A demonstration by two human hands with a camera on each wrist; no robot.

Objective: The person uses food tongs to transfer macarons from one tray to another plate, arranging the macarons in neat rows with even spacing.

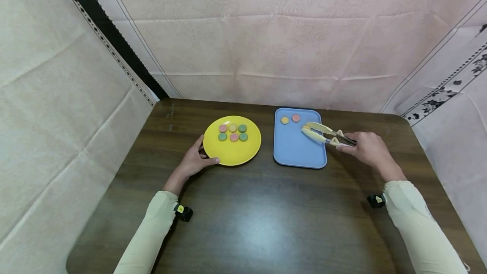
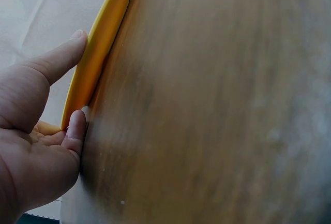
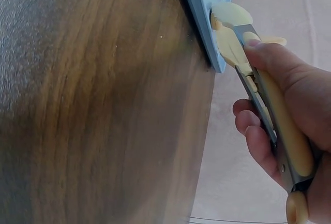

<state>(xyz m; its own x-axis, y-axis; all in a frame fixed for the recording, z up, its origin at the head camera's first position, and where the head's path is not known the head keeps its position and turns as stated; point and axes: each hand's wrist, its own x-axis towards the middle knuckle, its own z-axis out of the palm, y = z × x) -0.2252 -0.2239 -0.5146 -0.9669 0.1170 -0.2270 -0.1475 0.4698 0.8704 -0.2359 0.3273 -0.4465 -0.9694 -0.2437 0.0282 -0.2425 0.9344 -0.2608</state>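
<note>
My left hand holds the near left rim of a round yellow plate, thumb over the edge and fingers at its side. Several small round macarons in pink, yellow and green lie on the plate in two rows. In my right hand I grip a pair of cream-tipped tongs, thumb along one arm. Their tips reach over the right side of a blue tray, around a yellow macaron. A yellow macaron and a pink one lie at the tray's far end.
Both plate and tray stand on a dark wooden table, side by side with a gap between them. Pale patterned cloth hangs behind the table's far edge and at both sides.
</note>
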